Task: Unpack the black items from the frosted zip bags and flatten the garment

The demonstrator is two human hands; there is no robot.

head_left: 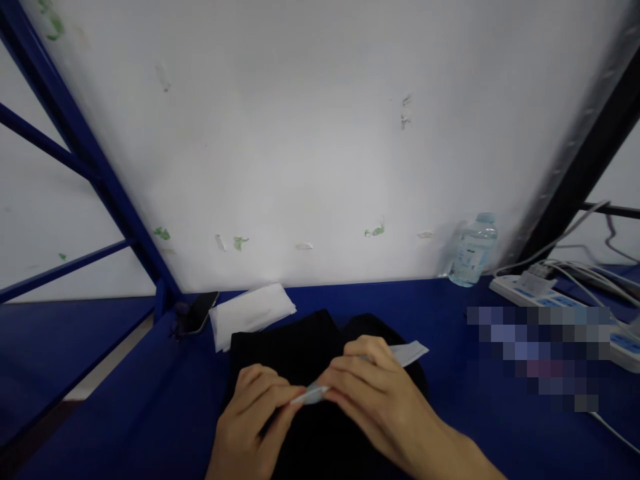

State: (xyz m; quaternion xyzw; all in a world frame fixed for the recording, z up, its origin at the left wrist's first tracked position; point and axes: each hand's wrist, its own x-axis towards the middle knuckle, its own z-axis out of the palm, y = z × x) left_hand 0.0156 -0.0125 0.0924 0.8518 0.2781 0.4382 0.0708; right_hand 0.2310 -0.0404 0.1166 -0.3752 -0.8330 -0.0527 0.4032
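A thin folded strip of white paper point(315, 395) runs between my two hands above black cloth point(285, 343). My left hand point(255, 417) pinches the strip's left end between thumb and index finger. My right hand point(377, 400) grips it farther along, with the fingers curled round it. The strip's free end sticks out past the right knuckles, and its middle is hidden by my fingers. A small stack of white paper sheets point(253, 315) lies behind the left hand.
On the blue surface point(450, 413), a dark phone point(201, 312) lies left of the sheets. A clear water bottle point(473, 253) stands by the white wall point(310, 147). To the right are a power strip point(520, 288) with cables and a pixelated patch. Blue frame bars point(107, 180) rise at left.
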